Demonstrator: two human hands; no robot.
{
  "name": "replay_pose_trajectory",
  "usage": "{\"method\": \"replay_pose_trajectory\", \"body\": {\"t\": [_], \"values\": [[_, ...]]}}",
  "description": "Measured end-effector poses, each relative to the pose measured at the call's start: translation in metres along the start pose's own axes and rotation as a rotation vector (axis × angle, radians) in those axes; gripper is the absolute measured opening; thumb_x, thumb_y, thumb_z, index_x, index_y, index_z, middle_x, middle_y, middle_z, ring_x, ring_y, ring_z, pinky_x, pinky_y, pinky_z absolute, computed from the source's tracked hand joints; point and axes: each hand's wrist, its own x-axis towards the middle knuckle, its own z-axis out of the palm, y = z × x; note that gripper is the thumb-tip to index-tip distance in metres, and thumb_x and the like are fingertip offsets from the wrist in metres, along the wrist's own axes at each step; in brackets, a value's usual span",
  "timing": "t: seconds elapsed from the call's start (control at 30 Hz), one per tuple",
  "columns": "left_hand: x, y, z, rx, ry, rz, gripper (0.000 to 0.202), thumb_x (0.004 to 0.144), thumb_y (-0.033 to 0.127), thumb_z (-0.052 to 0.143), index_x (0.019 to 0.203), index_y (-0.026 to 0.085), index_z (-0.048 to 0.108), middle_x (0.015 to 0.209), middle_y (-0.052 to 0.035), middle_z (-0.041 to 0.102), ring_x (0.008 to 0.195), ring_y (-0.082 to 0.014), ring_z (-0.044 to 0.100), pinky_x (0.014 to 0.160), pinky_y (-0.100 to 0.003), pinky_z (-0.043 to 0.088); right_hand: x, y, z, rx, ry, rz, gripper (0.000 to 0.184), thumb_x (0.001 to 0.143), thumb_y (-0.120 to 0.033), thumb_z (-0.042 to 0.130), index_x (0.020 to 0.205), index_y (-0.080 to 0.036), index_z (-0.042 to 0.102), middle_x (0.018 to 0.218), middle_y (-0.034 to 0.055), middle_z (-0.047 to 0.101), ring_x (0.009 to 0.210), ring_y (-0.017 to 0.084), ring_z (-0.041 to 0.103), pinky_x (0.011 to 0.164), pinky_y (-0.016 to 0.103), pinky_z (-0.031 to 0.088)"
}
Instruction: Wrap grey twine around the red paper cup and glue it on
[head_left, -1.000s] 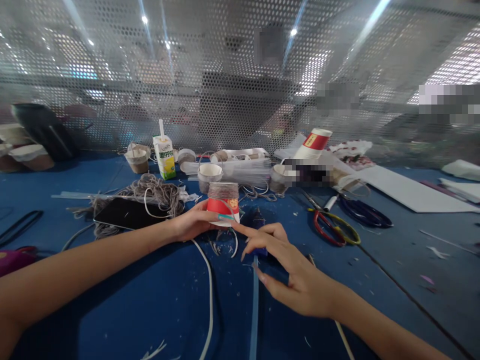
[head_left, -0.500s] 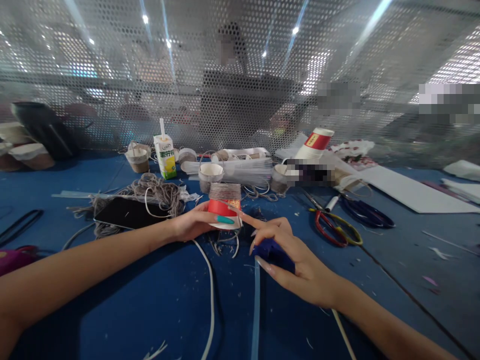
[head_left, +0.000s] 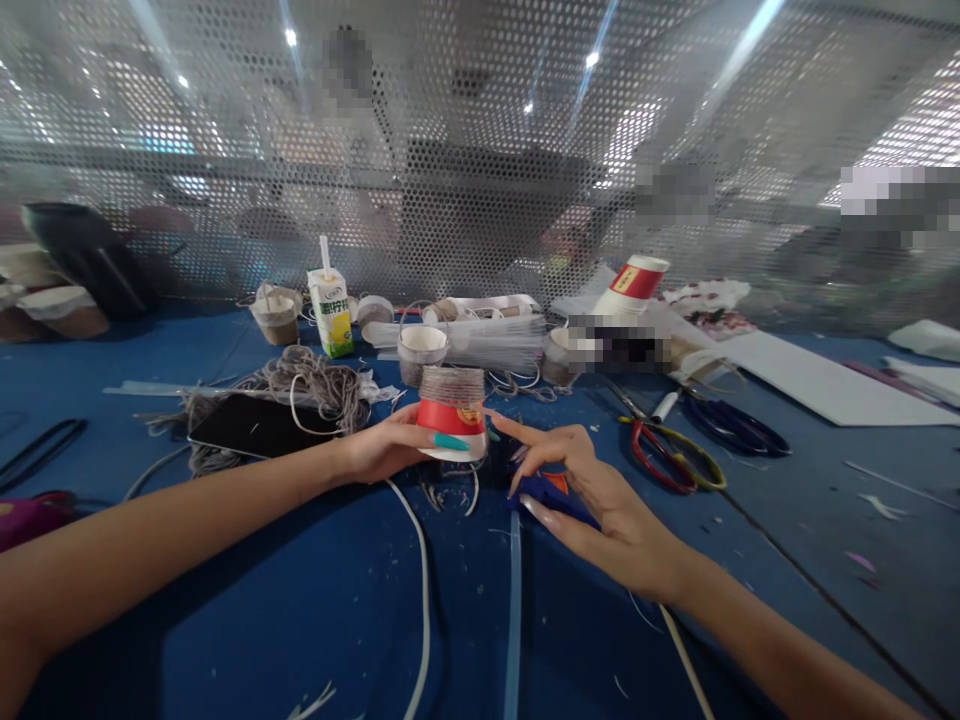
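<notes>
My left hand (head_left: pixel 390 443) is wrapped round a red and white paper cup (head_left: pixel 444 416), its thumb lying across the front. Grey-brown twine (head_left: pixel 452 382) is wound about the cup's narrow upper end, and the wider white end faces down. Just right of the cup is my right hand (head_left: pixel 592 490), fingers apart and bent, with the index fingertip close to the cup's side. Behind and below those fingers lies a blue tool with an orange part (head_left: pixel 556 487), mostly hidden by the hand; it looks like a glue gun.
A twine heap (head_left: pixel 322 385) and a black phone (head_left: pixel 259 425) lie left. Behind stand a drink carton (head_left: pixel 331 313) and small twine-wrapped baskets (head_left: pixel 422 350). Red and yellow handled scissors (head_left: pixel 667 455) lie right. A white cord (head_left: pixel 422 590) crosses the front; a perforated metal screen (head_left: pixel 480 180) rises behind.
My right hand has shifted slightly right, away from the cup, uncovering the orange part of the blue tool. The cup has turned or tilted a little in my left hand.
</notes>
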Motion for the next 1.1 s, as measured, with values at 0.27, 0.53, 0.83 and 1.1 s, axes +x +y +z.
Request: {"method": "replay_pose_trajectory", "body": {"t": [0.27, 0.53, 0.83, 1.1], "values": [[0.001, 0.000, 0.001, 0.025, -0.013, 0.012, 0.048, 0.062, 0.019, 0.077, 0.109, 0.014, 0.068, 0.099, -0.0073, 0.074, 0.092, -0.0194, 0.067, 0.095, -0.034, 0.043, 0.000, -0.002, -0.001, 0.032, -0.007, -0.029, 0.016, 0.084, -0.015, 0.049, 0.096, -0.026, 0.051, 0.143, 0.0043, 0.051, 0.104, 0.024, 0.053, 0.086, 0.048, 0.048], [0.001, -0.001, 0.005, 0.093, -0.024, 0.008, 0.049, 0.058, 0.015, 0.080, 0.105, 0.015, 0.068, 0.096, -0.0061, 0.074, 0.089, -0.0183, 0.067, 0.094, -0.034, 0.045, 0.002, -0.006, 0.001, 0.024, 0.001, -0.086, 0.022, 0.081, -0.011, 0.049, 0.096, -0.026, 0.053, 0.139, 0.0042, 0.055, 0.093, 0.021, 0.053, 0.077, 0.042, 0.049], [0.000, -0.001, 0.003, 0.136, -0.004, -0.013, 0.053, 0.058, 0.013, 0.080, 0.108, 0.014, 0.063, 0.100, -0.0080, 0.071, 0.091, -0.0198, 0.066, 0.092, -0.036, 0.045, 0.000, -0.006, -0.001, 0.167, -0.050, -0.004, 0.014, 0.085, -0.016, 0.049, 0.096, -0.025, 0.053, 0.136, 0.0072, 0.056, 0.103, 0.022, 0.053, 0.088, 0.045, 0.048], [0.000, -0.005, 0.003, 0.228, 0.039, -0.004, 0.059, 0.057, 0.012, 0.082, 0.111, 0.016, 0.058, 0.108, -0.0078, 0.068, 0.097, -0.0205, 0.064, 0.094, -0.037, 0.043, 0.001, -0.012, -0.001, 0.116, -0.080, -0.028, 0.017, 0.083, -0.014, 0.051, 0.096, -0.025, 0.056, 0.135, 0.0057, 0.058, 0.097, 0.021, 0.053, 0.081, 0.041, 0.049]]}}
